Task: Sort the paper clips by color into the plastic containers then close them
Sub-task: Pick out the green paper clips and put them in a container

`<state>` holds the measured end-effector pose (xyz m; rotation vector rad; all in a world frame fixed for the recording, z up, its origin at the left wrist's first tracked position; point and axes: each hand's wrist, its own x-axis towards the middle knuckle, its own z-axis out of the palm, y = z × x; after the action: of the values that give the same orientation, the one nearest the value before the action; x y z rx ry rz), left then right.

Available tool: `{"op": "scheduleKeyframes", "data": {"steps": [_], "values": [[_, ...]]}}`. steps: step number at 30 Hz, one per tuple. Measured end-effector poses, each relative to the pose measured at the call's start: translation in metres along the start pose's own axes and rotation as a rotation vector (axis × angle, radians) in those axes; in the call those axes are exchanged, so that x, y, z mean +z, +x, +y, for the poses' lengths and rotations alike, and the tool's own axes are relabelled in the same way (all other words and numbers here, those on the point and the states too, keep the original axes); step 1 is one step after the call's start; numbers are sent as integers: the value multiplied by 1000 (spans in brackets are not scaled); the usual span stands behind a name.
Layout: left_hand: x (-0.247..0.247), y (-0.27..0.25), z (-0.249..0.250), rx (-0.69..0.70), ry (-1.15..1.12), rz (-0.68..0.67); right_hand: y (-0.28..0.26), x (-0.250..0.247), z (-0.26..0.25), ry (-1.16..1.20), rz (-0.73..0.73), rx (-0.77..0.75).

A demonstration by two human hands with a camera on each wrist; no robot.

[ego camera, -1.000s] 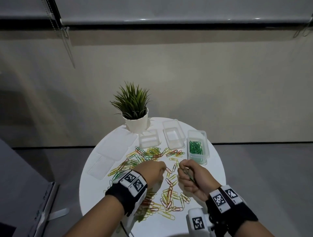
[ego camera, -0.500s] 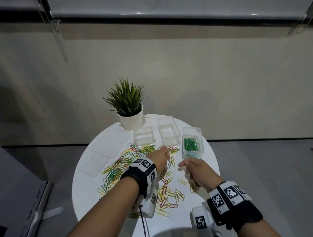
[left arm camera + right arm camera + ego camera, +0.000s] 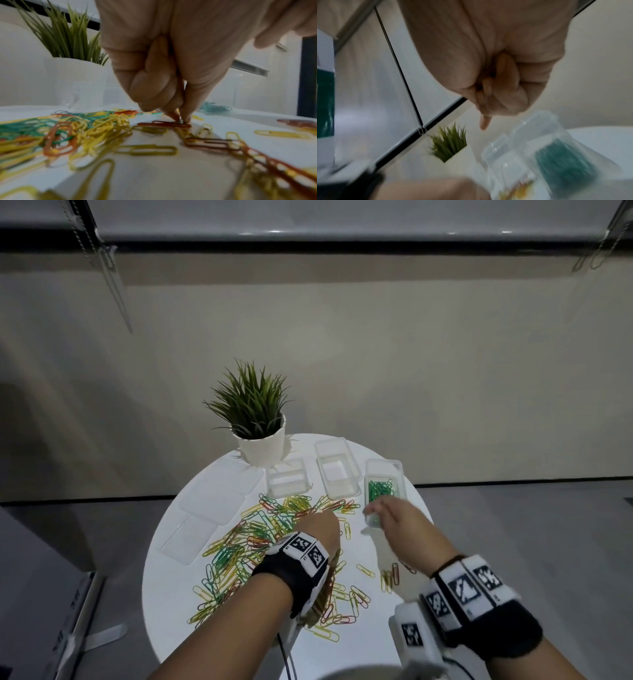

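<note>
Red, yellow and green paper clips (image 3: 260, 539) lie in a loose pile on the round white table (image 3: 359, 642). My left hand (image 3: 323, 513) reaches over the pile; in the left wrist view its thumb and forefinger (image 3: 182, 119) pinch a paper clip at the table top, touching a red clip (image 3: 164, 124). Three clear plastic containers stand at the back: a small one (image 3: 287, 482), a middle one (image 3: 337, 474) and a right one (image 3: 383, 474) holding green clips (image 3: 380, 490). My right hand (image 3: 371, 510) hovers over that right container's near end, blurred, fingers curled (image 3: 501, 94); no clip shows in it.
A potted green plant (image 3: 255, 419) stands at the back left of the table. Clear lids (image 3: 190, 539) lie flat on the left side. Several stray clips (image 3: 390, 575) lie near the right forearm. Beyond the table edge is grey floor.
My right hand has moved forward from the table's middle to above the green-clip container. My left hand has reached forward across the pile and set its fingertips down on a clip.
</note>
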<state>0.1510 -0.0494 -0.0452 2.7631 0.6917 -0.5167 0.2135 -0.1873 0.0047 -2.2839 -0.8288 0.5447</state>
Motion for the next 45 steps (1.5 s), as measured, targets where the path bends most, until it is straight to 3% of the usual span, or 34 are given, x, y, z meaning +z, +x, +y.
{"op": "scheduleKeyframes", "data": {"steps": [2, 4, 8, 11, 13, 16, 20, 24, 27, 30, 33, 35, 39, 45], "values": [[-2, 0, -3, 14, -31, -20, 23, -15, -12, 33, 170, -28], [-4, -2, -6, 16, -71, -46, 50, -23, -19, 17, 243, 11], [-9, -15, -10, 23, -157, -50, 84, -20, -22, -174, 53, 216], [-23, -31, -17, 66, -273, -15, 88, -18, -21, -285, -41, 244], [-34, -39, -23, 105, -348, 24, 86, -24, -17, -184, -26, 248], [-51, -43, -26, 133, -393, 96, 74, -34, 0, 139, 135, 193], [-74, -17, 6, 207, -170, 188, 28, -34, 23, 378, 315, 112], [-79, 11, 54, 306, 173, 236, -12, -21, 38, 316, 275, 127], [-83, 22, 79, 302, 215, 153, -27, -13, 46, 282, 231, 135], [-82, 30, 94, 302, 217, 162, -33, -7, 52, 273, 215, 116], [-81, 37, 101, 220, 193, 132, -35, -1, 55, 234, 180, 105], [-83, 42, 102, 168, 159, 95, -36, 2, 54, 237, 162, 100], [-85, 44, 89, 219, 64, 127, -39, 2, 51, 269, 153, 77], [-85, 28, 45, 274, -645, 61, -43, 15, 35, 176, 102, -19]]}}
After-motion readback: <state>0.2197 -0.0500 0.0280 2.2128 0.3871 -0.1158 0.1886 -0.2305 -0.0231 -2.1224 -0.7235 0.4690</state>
